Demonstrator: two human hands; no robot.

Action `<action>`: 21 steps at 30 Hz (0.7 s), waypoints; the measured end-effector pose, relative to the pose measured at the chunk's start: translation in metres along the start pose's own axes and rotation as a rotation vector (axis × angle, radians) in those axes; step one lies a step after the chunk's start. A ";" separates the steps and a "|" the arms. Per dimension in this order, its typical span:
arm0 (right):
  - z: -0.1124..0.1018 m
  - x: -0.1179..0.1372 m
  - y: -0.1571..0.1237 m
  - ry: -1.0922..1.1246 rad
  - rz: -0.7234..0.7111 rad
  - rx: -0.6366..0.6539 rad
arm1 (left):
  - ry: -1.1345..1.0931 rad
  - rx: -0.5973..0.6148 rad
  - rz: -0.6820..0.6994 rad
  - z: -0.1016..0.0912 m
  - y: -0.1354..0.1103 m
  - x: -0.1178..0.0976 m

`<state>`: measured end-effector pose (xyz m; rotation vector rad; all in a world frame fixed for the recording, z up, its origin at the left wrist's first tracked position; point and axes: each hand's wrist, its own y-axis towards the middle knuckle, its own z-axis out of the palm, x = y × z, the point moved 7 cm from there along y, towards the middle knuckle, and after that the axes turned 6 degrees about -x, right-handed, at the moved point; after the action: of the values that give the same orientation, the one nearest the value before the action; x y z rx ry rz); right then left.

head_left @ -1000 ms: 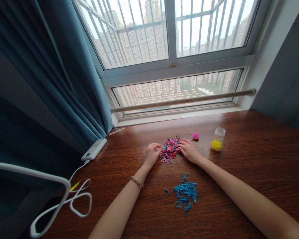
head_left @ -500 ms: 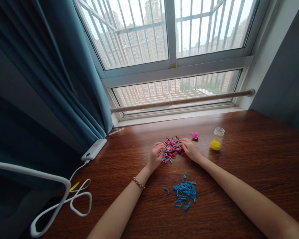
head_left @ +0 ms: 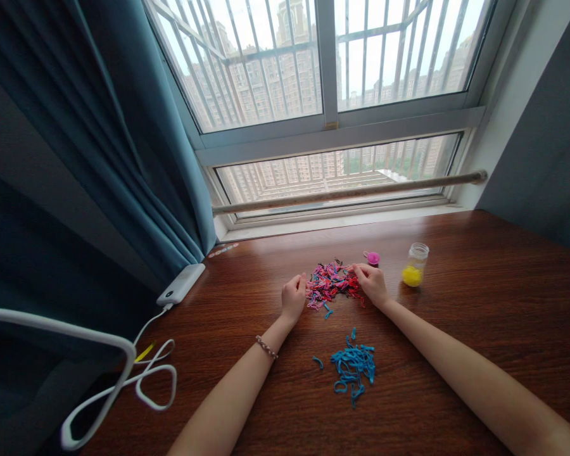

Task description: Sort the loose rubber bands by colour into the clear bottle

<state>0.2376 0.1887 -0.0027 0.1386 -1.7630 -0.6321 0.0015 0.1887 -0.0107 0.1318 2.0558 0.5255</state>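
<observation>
The window (head_left: 330, 76) filled the far side, above the wooden tabletop (head_left: 494, 297), with the curtain (head_left: 114, 126) on the left. The left hand (head_left: 293, 297) had curled its fingers in at the left edge of the mixed pile (head_left: 330, 284); whether it gripped a piece, I could not tell. The right hand (head_left: 371, 284) had slid a little right, thumb and finger close together at the pile's right edge; what it held, if anything, was too small to tell.

The pile, pink, red and dark, lay between the hands and now reached farther right, with more red showing. That probably made single pieces easier to tell apart. Near it, the blue pile (head_left: 354, 366) lay unchanged. The jar (head_left: 415, 265), yellow inside, stood upright at right, the pink thing (head_left: 373, 258) left of it. Smallest, a stray blue piece (head_left: 318, 362) lay left of the blue pile.
</observation>
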 end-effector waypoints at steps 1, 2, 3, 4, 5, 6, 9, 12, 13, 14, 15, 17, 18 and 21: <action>0.004 0.000 -0.002 0.075 0.063 0.062 | -0.004 0.011 -0.032 0.001 0.003 0.005; 0.011 0.000 -0.005 0.156 0.135 0.159 | -0.019 0.037 -0.054 0.002 0.005 0.009; 0.020 0.000 -0.010 0.232 0.212 0.291 | -0.038 0.075 -0.067 0.004 0.007 0.011; 0.030 0.002 -0.018 0.293 0.283 0.440 | -0.057 0.120 -0.073 0.006 0.009 0.013; 0.039 0.005 -0.026 0.330 0.339 0.582 | -0.071 0.164 -0.075 0.008 0.011 0.014; 0.045 0.007 -0.034 0.342 0.373 0.699 | -0.086 0.215 -0.078 0.010 0.012 0.015; 0.055 0.015 -0.048 0.285 0.338 0.847 | -0.155 0.390 -0.098 0.017 0.011 0.017; 0.058 0.025 -0.051 0.175 0.162 0.823 | -0.227 0.508 -0.093 0.020 0.009 0.017; 0.058 0.030 -0.051 0.131 0.074 0.805 | -0.231 0.524 -0.081 0.020 0.009 0.017; 0.058 0.036 -0.051 0.083 -0.025 0.785 | -0.226 0.540 -0.068 0.020 0.008 0.016; 0.058 0.042 -0.052 0.036 -0.126 0.765 | -0.214 0.556 -0.055 0.019 0.008 0.016; 0.058 0.052 -0.055 -0.049 -0.293 0.751 | -0.178 0.589 -0.031 0.020 0.007 0.015; 0.058 0.055 -0.057 -0.076 -0.344 0.753 | -0.156 0.600 -0.020 0.020 0.006 0.014; 0.059 0.056 -0.060 -0.095 -0.379 0.762 | -0.107 0.618 -0.016 0.020 0.004 0.013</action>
<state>0.1522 0.1350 0.0080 0.9954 -2.0098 -0.1962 0.0114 0.2027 -0.0279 0.4950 2.0487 -0.1410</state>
